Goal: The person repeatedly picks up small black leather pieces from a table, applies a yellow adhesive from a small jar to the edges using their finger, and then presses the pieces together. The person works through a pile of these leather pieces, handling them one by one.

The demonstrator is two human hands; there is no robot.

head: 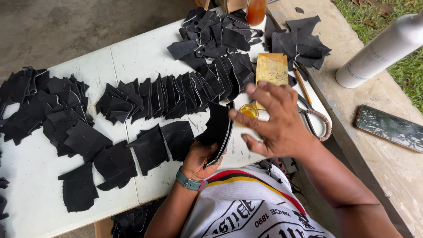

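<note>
Left hand (199,158) grips a curved black leather piece (218,128) from below, fingers closed round its lower edge, holding it upright and tilted toward the body — this presents the edge and inner face to the other hand. Right hand (275,121) hovers just beside the piece, fingers spread and loose, index fingertip at or near its upper edge; contact cannot be confirmed.

Directly behind the right hand: a small pot of yellow liquid (249,110) on the white table (145,57), close enough for dipping a finger — likely adhesive, by my judgement. Wooden block (272,68) and scissors (315,121) sit within right-hand reach.

Cut leather pieces laid in an overlapping row (176,94) across the table, edges exposed; single pieces (150,147) lie flat nearer the body. Loose pile (216,33) further off.
</note>
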